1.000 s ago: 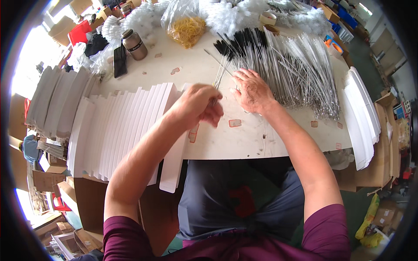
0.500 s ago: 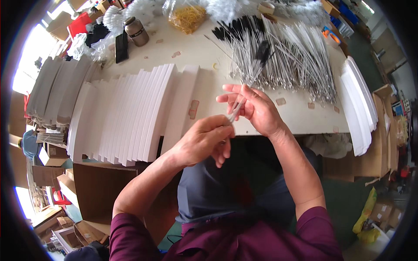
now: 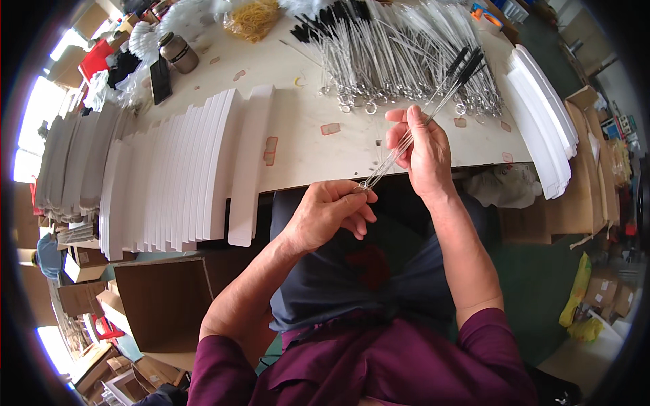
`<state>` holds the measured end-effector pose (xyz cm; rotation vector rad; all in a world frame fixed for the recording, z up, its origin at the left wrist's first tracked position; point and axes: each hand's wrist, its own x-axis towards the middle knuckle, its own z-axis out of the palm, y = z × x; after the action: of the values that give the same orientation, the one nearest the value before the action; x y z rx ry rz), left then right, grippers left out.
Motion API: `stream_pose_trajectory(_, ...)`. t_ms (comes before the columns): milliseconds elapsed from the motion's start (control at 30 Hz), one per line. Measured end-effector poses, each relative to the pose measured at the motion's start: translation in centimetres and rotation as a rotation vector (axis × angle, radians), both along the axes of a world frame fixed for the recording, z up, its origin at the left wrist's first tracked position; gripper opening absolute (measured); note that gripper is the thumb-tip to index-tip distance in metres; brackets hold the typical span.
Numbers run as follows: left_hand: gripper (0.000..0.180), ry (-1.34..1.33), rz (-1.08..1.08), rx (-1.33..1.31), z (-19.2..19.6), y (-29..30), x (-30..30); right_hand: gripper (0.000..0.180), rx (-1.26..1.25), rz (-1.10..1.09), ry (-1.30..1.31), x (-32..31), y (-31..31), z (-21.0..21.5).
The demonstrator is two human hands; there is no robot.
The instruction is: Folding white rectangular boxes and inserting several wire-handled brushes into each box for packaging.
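A small bunch of thin wire brushes [image 3: 387, 163] slants between my hands over the table's front edge. My left hand [image 3: 323, 215] is closed on their looped ends, thumb against fingers. Farther up the wires, my right hand [image 3: 428, 154] wraps round the shafts, with its thumb on top. The black bristle heads [image 3: 466, 66] stick out beyond it, up and to the right. Behind them lies a large pile of similar wire brushes [image 3: 386, 64], with ring ends toward me and black bristles on the far left part.
Long white boxes [image 3: 179, 172] stand in a row on the left, one white box [image 3: 252, 162] apart beside them. More white boxes [image 3: 538, 118] lie at the right edge. A metal bottle [image 3: 178, 53], a phone [image 3: 160, 80] and bagged yellow rubber bands [image 3: 252, 19] are at the back.
My hands have moved apart, the right sliding up and rightward, so more of the wires shows between them. The view has shifted, and the table sits farther left and higher.
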<state>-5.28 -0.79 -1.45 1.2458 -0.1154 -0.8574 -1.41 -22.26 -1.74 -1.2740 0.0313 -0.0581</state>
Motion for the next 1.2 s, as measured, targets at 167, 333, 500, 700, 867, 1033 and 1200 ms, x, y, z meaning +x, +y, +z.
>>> stream_pose_trajectory(167,0.026,0.037,-0.066,-0.030,-1.8,-3.3,-1.2,0.049,0.167,-0.308,0.014,-0.2,-0.4,-1.9)
stream_pose_trajectory(333,0.030,0.161,-0.104,-0.065,-4.3,-7.0,-1.9,0.053,0.322,-0.298,0.148,-0.7,-2.9,-1.5)
stream_pose_trajectory(500,0.032,0.036,-0.209,0.086,-4.8,-8.9,-0.7,0.052,0.382,-0.391,0.185,0.4,-7.1,-2.7)
stream_pose_trajectory(700,0.025,-0.460,-0.198,0.397,-0.2,-10.2,6.0,0.037,0.081,-0.502,0.104,2.0,-13.1,-4.9)
stream_pose_trajectory(867,0.020,-0.967,-0.061,0.569,0.6,-14.5,14.2,0.040,-0.319,-0.521,0.032,2.9,-14.5,-7.2)
stream_pose_trajectory(1033,0.021,-1.310,0.001,0.809,0.7,-19.8,18.8,0.038,-0.337,-0.615,-0.002,3.0,-13.1,-7.1)
stream_pose_trajectory(1200,0.033,-1.247,-0.209,1.102,0.4,-23.6,19.8,0.037,-0.375,-0.635,-0.020,2.7,-12.9,-7.1)
